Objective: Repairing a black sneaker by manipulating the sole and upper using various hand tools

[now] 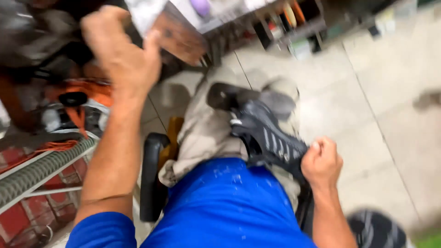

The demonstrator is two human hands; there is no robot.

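My left hand [120, 50] is raised at the upper left, fingers curled around the edge of a flat whitish and brown piece [158, 23]; blur hides what it is. My right hand [321, 161] is low at the right, closed on the heel end of a black shoe with grey stripes [264, 133]. The shoe rests across my lap on light grey trousers [206, 133], its sole end [223, 95] pointing up and left. My blue shirt [225, 206] fills the bottom centre.
I sit on a black-edged seat [151, 179]. A second striped shoe [376, 229] lies on the pale tiled floor [390, 105] at the bottom right. Shelves with small items [285, 23] stand at the back. Orange cord, a ribbed hose [41, 167] and red bricks are at the left.
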